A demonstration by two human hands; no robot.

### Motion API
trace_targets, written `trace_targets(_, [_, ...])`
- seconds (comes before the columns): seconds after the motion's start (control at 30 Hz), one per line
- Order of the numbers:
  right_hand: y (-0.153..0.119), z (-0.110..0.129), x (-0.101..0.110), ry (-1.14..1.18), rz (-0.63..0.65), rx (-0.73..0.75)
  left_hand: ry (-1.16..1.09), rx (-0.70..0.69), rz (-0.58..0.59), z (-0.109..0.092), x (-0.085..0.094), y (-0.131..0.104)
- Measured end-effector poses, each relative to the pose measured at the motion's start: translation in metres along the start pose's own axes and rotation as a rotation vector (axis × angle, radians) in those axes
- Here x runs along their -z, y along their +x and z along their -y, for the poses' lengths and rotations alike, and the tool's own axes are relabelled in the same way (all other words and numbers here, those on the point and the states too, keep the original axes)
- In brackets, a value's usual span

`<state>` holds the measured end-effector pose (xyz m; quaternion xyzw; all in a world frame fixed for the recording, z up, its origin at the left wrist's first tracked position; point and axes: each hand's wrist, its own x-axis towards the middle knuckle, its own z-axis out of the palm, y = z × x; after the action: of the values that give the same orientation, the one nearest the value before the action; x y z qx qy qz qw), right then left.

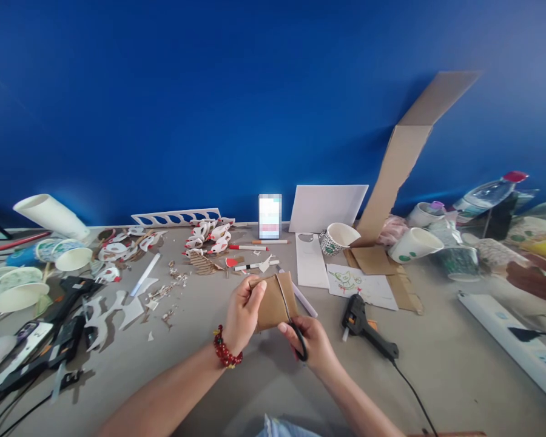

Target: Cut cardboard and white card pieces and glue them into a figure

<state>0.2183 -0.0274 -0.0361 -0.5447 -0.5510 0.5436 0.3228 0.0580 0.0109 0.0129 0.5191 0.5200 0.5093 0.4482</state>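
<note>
Lying roughly flat above the table, the brown cardboard piece sits just in front of the person, its long side running left to right. Scissors cut into it from the near edge, blades pointing away toward the blue wall. The left hand pinches the cardboard's left edge, thumb on top, a red bead bracelet at the wrist. The right hand is closed through the scissors' black handles. A black glue gun lies just to the right; paper cups and cut scraps litter the grey surface.
</note>
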Motion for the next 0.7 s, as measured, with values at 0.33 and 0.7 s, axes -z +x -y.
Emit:
trace_targets(0.33, [0.003, 0.008, 0.013, 0.111, 0.048, -0.019, -0.042, 0.027, 0.018, 0.006, -0.018, 0.010])
trace_targets(0.7, [0.015, 0.006, 0.021, 0.166, -0.221, -0.004, -0.072, 0.048, 0.022, 0.001, -0.045, 0.036])
